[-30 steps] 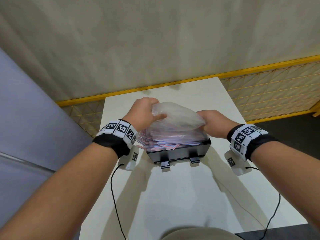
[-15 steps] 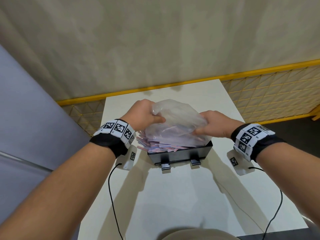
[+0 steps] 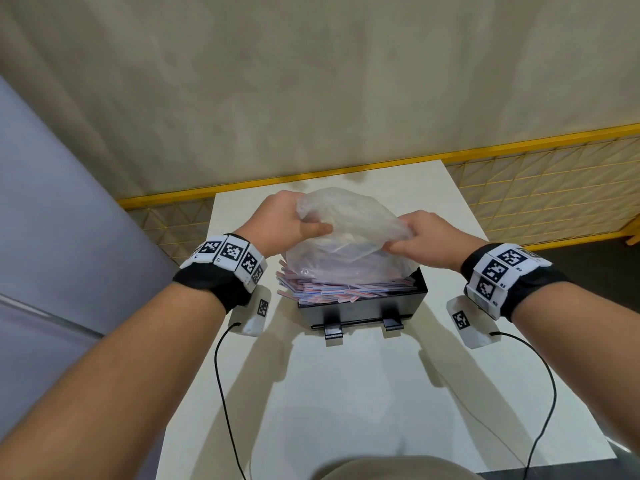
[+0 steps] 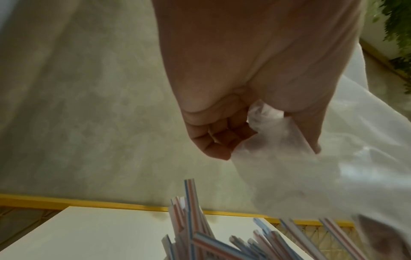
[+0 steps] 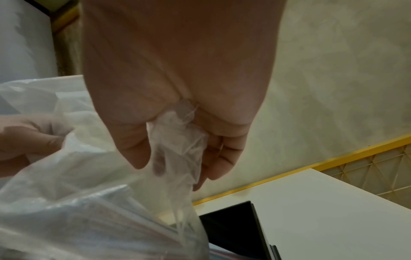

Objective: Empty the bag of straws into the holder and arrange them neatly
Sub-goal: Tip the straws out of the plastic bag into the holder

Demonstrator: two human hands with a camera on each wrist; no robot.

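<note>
The left hand point(image 3: 287, 223) and the right hand point(image 3: 429, 239) each pinched the clear plastic bag point(image 3: 349, 244) in curled fingers, holding it over the black holder point(image 3: 363, 306) on the white table point(image 3: 346, 393). Striped straws point(image 3: 332, 289) lay heaped in the holder, some sticking out over its left edge.

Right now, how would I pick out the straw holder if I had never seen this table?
Find the white table in front of the yellow mesh fence. Near its middle, between the person's wrists, sits the holder. It is the only black box there, heaped with striped straws under a clear plastic bag.
</note>
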